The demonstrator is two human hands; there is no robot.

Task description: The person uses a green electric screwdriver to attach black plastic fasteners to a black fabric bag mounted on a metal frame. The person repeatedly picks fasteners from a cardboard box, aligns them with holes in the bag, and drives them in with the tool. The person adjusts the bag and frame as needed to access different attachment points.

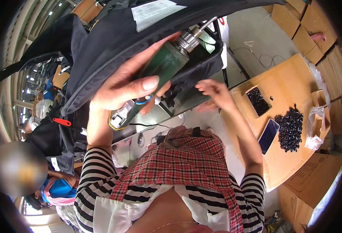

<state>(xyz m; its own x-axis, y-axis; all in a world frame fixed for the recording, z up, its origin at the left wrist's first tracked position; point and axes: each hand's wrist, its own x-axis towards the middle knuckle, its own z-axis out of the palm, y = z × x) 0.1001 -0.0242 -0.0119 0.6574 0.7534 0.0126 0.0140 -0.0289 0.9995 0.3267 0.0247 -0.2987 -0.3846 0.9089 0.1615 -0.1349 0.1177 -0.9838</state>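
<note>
Over black, woven-looking fabric (pixel 105 54), a green power screwdriver (pixel 166 60) sits in the left hand (pixel 118 87).
Its glossy cylinder, ribbed metal collar (pixel 188 40) and slim bit (pixel 207 24) share one slanting long axis — bit toward the upper right. The left fingers (pixel 136 64) wrap the body, thumb laid across — the right hand (pixel 216 93) hovers to its right, fingers loosely spread.

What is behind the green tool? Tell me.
Black fabric shows behind the green tool, around its upper part. What lies directly behind its body is covered by the tool itself and the left hand gripping it, so it cannot be seen.
</note>
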